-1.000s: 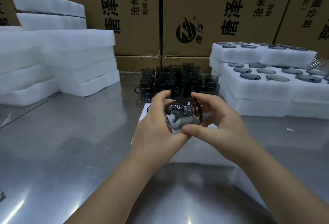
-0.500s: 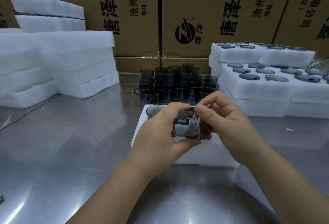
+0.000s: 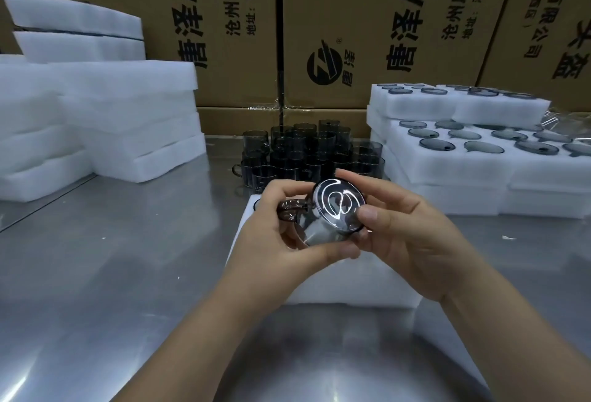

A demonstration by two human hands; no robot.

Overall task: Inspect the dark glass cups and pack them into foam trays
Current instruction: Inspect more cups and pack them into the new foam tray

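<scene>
Both hands hold one dark glass cup [image 3: 332, 216] above the white foam tray [image 3: 351, 283] at the near middle of the table. The left hand [image 3: 275, 241] curls round the cup's left side, its fingers by the loop handle [image 3: 289, 209] and its thumb under the wall. The right hand [image 3: 412, 241] pinches the right side, thumb tip on the edge of the base and fingers behind. The cup lies tilted, with its flat round base [image 3: 339, 206] turned toward the camera. The smoky glass is glossy and carries bright curved reflections.

The tray beneath is a thick, soft-looking block of matte foam, mostly hidden by the hands. Behind it a tight cluster of loose cups [image 3: 307, 155] stands upright on the brushed steel table [image 3: 96, 273]. They are straight-walled, translucent and grey-black, and some show small side handles.

At right, a stack of filled trays [image 3: 479, 171] shows dark round glass pieces sunk flush in round pockets. At left, plain foam slabs [image 3: 128, 120] are piled in uneven stacks.

Brown cardboard cartons [image 3: 224, 17] form the back wall. They are printed in black with "唐泽", large letters "AH", "沧州唐泽", and "地址:河北". A round black logo [image 3: 324, 64] with slanted stripes is followed by "唐泽". The printing on the far right carton is too skewed to read surely.
</scene>
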